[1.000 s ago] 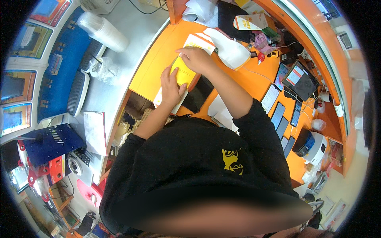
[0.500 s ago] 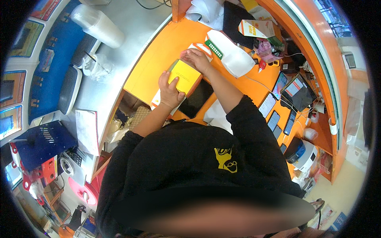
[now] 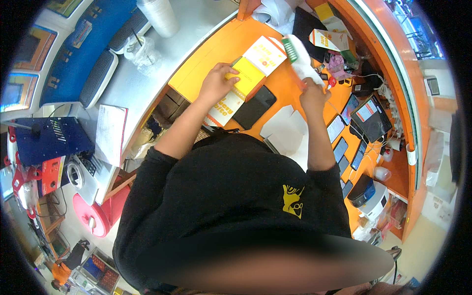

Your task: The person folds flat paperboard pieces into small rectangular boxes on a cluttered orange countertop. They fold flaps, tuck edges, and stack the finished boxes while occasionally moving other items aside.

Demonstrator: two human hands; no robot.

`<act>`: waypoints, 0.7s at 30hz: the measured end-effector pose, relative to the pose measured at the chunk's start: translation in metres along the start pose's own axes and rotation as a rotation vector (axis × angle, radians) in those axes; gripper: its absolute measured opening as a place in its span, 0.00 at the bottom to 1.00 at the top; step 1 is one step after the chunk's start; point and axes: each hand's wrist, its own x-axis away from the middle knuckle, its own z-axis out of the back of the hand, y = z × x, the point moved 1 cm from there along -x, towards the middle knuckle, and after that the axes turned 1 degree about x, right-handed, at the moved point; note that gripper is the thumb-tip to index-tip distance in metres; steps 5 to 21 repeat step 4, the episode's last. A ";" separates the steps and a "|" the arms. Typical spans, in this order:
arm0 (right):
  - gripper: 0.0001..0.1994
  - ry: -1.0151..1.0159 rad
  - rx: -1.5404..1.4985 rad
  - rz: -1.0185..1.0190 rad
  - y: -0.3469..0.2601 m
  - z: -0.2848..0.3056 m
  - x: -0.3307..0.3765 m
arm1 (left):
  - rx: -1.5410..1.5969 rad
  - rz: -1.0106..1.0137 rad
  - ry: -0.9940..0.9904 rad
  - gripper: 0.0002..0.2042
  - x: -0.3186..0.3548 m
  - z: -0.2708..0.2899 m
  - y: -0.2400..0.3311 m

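Observation:
My left hand (image 3: 217,84) is closed on a small yellow box (image 3: 248,76), thumb across its top. Under the box lies a flat white carton (image 3: 265,53) with orange zigzag edges and yellow print, showing on both sides of it. My right hand (image 3: 314,97) pinches the near end of a flat white carton piece with a green patterned end (image 3: 300,56), blurred by motion and lifted at an angle over the orange table. Beside the yellow box is a black tablet-like slab (image 3: 254,107).
A white cut sheet (image 3: 287,129) lies near my body on the orange table (image 3: 196,64). Several phones (image 3: 339,147) with cables line the right side. A printed carton (image 3: 328,39) stands at the back right. Stacked white cups (image 3: 158,17) stand on the grey counter at left.
My right hand has left the yellow box, moved right and taken hold of the white carton piece with the green end. My left hand stays on the yellow box. The view has shifted.

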 end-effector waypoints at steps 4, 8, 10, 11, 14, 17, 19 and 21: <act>0.21 0.192 -0.931 0.265 0.000 0.075 0.001 | -0.108 -0.276 0.316 0.30 0.003 0.017 0.031; 0.21 0.192 -0.931 0.265 0.000 0.075 0.001 | -0.108 -0.276 0.316 0.30 0.003 0.017 0.031; 0.21 0.192 -0.931 0.265 0.000 0.075 0.001 | -0.108 -0.276 0.316 0.30 0.003 0.017 0.031; 0.21 0.192 -0.931 0.265 0.000 0.075 0.001 | -0.108 -0.276 0.316 0.30 0.003 0.017 0.031; 0.21 0.192 -0.931 0.265 0.000 0.075 0.001 | -0.108 -0.276 0.316 0.30 0.003 0.017 0.031; 0.21 0.192 -0.931 0.265 0.000 0.075 0.001 | -0.108 -0.276 0.316 0.30 0.003 0.017 0.031; 0.21 0.192 -0.931 0.265 0.000 0.075 0.001 | -0.108 -0.276 0.316 0.30 0.003 0.017 0.031; 0.21 0.192 -0.931 0.265 0.000 0.075 0.001 | -0.108 -0.276 0.316 0.30 0.003 0.017 0.031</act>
